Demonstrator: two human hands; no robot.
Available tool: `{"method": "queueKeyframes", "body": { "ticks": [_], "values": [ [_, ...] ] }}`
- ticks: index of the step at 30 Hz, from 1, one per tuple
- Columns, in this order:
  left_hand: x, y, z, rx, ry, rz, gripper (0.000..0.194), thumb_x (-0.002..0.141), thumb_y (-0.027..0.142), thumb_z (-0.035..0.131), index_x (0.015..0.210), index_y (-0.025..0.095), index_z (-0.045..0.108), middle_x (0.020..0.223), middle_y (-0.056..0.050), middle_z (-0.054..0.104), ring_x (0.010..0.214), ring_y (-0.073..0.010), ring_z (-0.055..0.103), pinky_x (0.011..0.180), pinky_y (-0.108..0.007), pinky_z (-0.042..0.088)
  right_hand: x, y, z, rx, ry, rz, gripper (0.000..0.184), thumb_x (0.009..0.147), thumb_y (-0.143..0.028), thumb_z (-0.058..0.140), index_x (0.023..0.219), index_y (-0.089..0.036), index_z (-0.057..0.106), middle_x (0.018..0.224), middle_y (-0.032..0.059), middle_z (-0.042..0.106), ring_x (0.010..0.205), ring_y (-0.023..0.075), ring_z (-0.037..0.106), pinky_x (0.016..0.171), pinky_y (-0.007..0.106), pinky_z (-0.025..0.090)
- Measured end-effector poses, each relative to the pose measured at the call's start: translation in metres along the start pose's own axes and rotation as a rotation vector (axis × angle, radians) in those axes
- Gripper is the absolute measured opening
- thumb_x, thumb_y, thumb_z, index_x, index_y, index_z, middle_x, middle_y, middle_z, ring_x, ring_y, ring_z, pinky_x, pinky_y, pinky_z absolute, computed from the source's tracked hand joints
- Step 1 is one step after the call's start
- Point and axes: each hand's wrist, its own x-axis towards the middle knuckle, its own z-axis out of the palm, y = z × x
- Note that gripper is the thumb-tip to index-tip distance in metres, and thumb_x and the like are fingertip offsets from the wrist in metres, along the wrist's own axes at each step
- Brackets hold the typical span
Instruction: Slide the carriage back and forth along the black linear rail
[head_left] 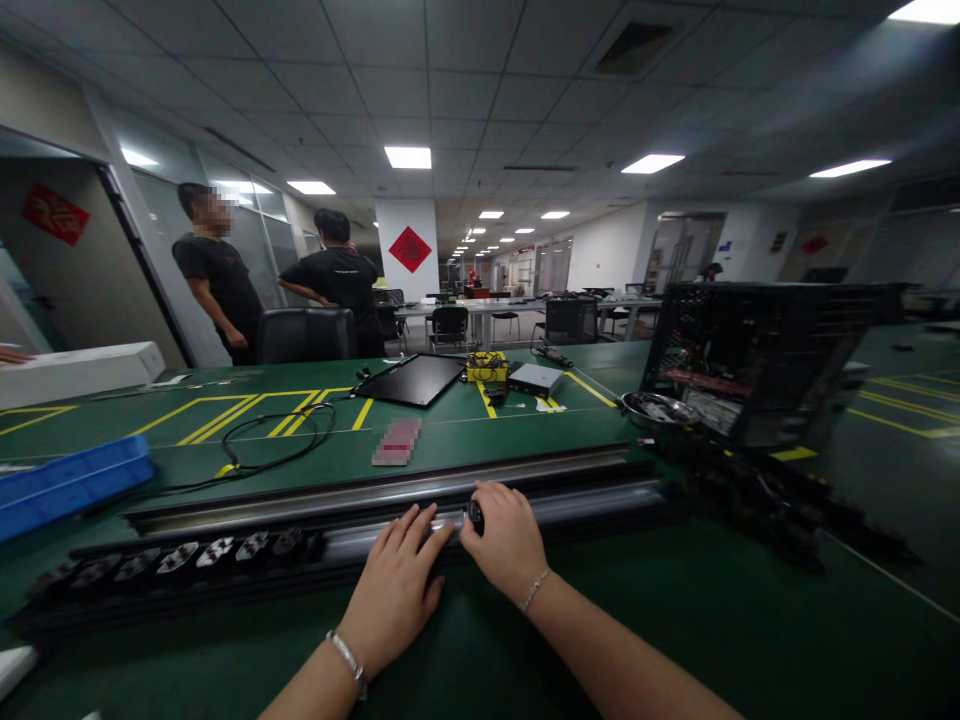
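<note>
My left hand (397,585) lies flat with fingers stretched out on the near edge of a long metal rail (360,500) that runs across the green workbench (675,620). My right hand (508,535) rests beside it, fingers curled round a small black round part (475,515) on the rail. Both wrists wear thin bracelets. To the left along the rail sits a row of several small black-and-white pieces (187,556).
An open black computer case (757,355) and a metal bowl (660,410) stand at right. A blue bin (71,482), black cable loop (281,435), dark flat panel (416,380) and yellow box (487,367) lie beyond. Two people in black shirts stand at back left.
</note>
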Motion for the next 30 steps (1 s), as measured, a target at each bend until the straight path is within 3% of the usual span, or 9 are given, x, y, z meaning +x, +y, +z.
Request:
{"method": "queueKeyframes", "body": {
  "ticks": [5,13,20,30],
  "values": [
    [0.000,0.000,-0.001,-0.014,-0.002,-0.010,0.059,0.075,0.016,0.053,0.131,0.033,0.045,0.145,-0.003,0.040,0.135,-0.0261,0.032,0.108,-0.047,0.030,0.002,0.015,-0.005,-0.085,0.030,0.047,0.027,0.076,-0.023,0.050,0.098,-0.016,0.063,0.121,0.0102,0.061,0.118,0.0213,0.048,0.105,0.039,0.027],
    [0.000,0.001,-0.001,-0.024,0.008,-0.008,0.059,0.075,0.016,0.054,0.131,0.033,0.044,0.146,-0.003,0.039,0.135,-0.0258,0.032,0.108,-0.047,0.029,0.004,0.023,-0.008,-0.076,0.020,0.051,0.023,0.080,-0.030,0.049,0.095,-0.018,0.062,0.122,0.0088,0.061,0.118,0.0211,0.048,0.103,0.039,0.029],
    [-0.001,0.001,-0.001,-0.029,0.021,-0.008,0.061,0.074,0.015,0.055,0.131,0.033,0.043,0.147,-0.003,0.037,0.136,-0.0261,0.030,0.109,-0.048,0.028,0.005,0.030,-0.014,-0.148,-0.012,0.178,0.041,0.077,-0.033,0.050,0.115,-0.018,0.057,0.131,0.0116,0.053,0.126,0.0266,0.039,0.104,0.049,0.024],
    [0.000,0.003,-0.003,-0.043,0.013,-0.009,0.062,0.073,0.014,0.056,0.131,0.033,0.042,0.147,-0.004,0.037,0.136,-0.0257,0.030,0.110,-0.049,0.026,0.007,0.046,-0.019,-0.217,-0.070,0.253,0.053,0.076,-0.041,0.050,0.123,-0.016,0.053,0.138,0.0139,0.045,0.132,0.0314,0.030,0.103,0.051,0.024]
  ]
}}
